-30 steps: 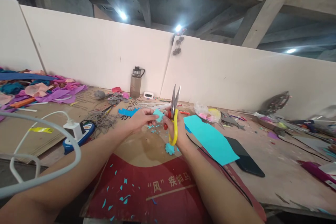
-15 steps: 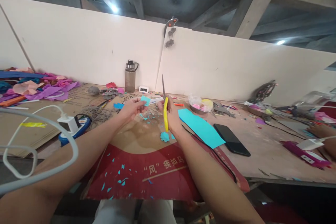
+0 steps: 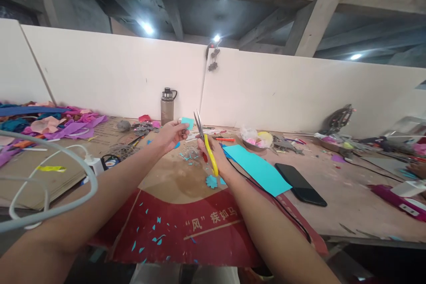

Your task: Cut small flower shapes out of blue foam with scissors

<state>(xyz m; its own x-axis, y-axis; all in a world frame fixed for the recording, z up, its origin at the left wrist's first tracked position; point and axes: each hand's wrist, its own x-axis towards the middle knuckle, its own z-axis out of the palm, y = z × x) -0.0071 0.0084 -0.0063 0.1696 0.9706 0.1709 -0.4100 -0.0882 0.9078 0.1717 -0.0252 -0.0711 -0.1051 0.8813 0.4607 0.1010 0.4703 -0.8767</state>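
My left hand (image 3: 172,135) pinches a small turquoise paper square (image 3: 188,122) between thumb and fingers, held up over the work board. In my right hand (image 3: 214,155) is a pair of scissors (image 3: 209,153) with yellow handles, the blades pointing up and slightly parted, a little right of the paper and apart from it. Below my right hand lies a turquoise cut-out with a scalloped edge (image 3: 211,181). Small turquoise scraps (image 3: 189,156) are scattered on the red and brown cardboard (image 3: 173,204). A larger turquoise sheet (image 3: 258,166) lies to the right of my right wrist.
A black phone (image 3: 299,184) lies beyond the sheet. A bottle (image 3: 167,108) stands by the white partition (image 3: 133,66). Coloured scraps (image 3: 49,122) are heaped at left, near a looping white cable (image 3: 89,186). A bowl (image 3: 256,144) sits at back right; another person's hand (image 3: 417,168) shows at far right.
The scissors have turned, and their blades now stand apart and lean left. The paper square is held higher and more upright. The whole view has shifted slightly.
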